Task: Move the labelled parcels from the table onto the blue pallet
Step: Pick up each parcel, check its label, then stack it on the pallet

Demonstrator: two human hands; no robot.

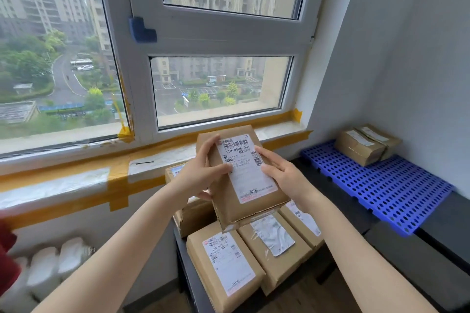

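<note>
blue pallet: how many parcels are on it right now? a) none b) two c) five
b: two brown parcels sit side by side at the far end of the blue pallet, while both hands hold a labelled parcel above the table stack.

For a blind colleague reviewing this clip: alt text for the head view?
Both hands, left hand and right hand, hold a labelled parcel above more parcels on the table; two parcels already sit on the blue pallet, right.
</note>
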